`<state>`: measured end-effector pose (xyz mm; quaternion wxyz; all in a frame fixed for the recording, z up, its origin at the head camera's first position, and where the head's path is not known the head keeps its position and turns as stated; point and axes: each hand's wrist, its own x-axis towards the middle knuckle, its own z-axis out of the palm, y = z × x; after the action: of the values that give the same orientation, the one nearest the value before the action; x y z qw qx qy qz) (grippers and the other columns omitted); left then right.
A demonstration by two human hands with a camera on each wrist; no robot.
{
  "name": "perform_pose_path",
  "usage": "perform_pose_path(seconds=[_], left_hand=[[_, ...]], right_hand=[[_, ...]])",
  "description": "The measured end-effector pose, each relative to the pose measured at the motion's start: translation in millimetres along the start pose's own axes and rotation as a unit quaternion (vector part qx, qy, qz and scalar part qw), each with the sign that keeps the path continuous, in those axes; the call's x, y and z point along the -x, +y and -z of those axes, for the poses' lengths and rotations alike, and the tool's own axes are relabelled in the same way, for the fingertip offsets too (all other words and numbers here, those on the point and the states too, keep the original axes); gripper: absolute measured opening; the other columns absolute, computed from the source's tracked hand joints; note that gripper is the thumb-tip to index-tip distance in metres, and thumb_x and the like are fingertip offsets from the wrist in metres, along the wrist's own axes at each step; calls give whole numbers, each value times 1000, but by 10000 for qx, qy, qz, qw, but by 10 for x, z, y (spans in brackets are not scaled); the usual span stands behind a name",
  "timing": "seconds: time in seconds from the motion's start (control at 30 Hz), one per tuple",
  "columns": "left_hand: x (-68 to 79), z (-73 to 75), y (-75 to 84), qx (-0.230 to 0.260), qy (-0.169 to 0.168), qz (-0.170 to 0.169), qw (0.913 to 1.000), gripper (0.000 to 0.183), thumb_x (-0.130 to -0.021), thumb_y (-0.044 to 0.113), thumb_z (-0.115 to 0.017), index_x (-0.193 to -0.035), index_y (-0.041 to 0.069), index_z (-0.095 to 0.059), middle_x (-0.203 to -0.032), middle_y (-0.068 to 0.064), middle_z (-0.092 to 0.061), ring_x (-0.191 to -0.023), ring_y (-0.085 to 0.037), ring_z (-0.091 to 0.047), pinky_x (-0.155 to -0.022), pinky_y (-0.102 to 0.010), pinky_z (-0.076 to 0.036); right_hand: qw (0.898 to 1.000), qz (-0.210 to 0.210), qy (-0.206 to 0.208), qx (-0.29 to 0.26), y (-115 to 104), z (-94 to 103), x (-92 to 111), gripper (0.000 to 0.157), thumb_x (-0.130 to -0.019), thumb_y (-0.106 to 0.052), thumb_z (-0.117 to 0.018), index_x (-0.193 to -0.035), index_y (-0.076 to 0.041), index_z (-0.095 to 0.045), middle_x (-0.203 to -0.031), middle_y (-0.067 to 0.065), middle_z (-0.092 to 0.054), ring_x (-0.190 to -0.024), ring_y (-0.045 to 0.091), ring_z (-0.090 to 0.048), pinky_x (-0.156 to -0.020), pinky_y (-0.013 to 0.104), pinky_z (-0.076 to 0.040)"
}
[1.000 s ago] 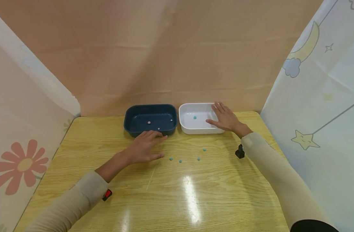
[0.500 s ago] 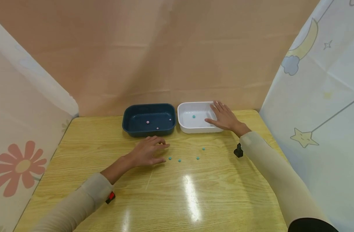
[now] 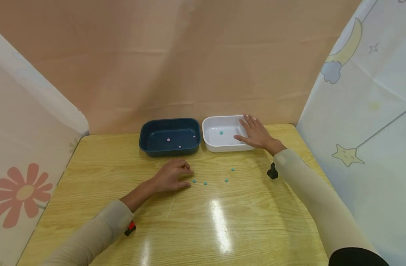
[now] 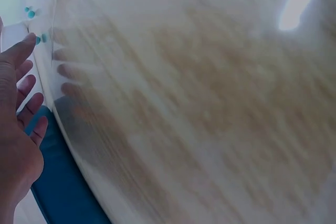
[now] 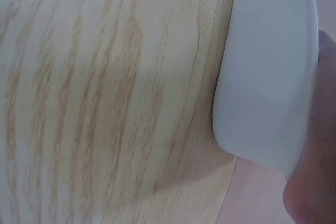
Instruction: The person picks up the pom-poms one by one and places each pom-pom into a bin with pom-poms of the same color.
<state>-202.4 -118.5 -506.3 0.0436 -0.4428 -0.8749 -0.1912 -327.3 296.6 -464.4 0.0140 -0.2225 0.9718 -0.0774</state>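
My left hand (image 3: 171, 176) hovers low over the table, thumb and forefinger apart, just left of a small teal bead (image 3: 194, 181). In the left wrist view, the thumb tip (image 4: 30, 39) lies close beside a teal bead (image 4: 38, 40); whether they touch I cannot tell. Three other teal beads lie farther right, among them one bead (image 3: 233, 169) nearest the white tray. My right hand (image 3: 256, 135), fingers spread, lies over the right end of the white tray (image 3: 227, 148). One teal bead (image 3: 221, 132) is inside that tray.
Left of the white tray stands a dark blue tray (image 3: 169, 152) with three pale pink beads, one being a bead (image 3: 168, 140) near its middle. Both trays stand at the back of the wooden table (image 3: 256, 214). Printed cloth walls (image 3: 372, 122) flank it.
My left hand has moved back from the blue tray's front edge and slightly right, toward the leftmost teal bead, its fingers drawing closer together. The right hand has stayed at the white tray.
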Motion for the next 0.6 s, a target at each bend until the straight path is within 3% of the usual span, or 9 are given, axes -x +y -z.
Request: perform_pose_path(seconds=[0.6], left_hand=[[-51,-98,9,327,-12,191,9993,22,-90,32,-87,-108,18,-86,-105,5,-73,-100,-16,-66,-88,-37,-57]], right_hand=[[9999,-52,-114,36,-9,9,-6,95,-105,-63,-47,-169,0,-16,-177,23,0,-164,42,0,-130,60,0]])
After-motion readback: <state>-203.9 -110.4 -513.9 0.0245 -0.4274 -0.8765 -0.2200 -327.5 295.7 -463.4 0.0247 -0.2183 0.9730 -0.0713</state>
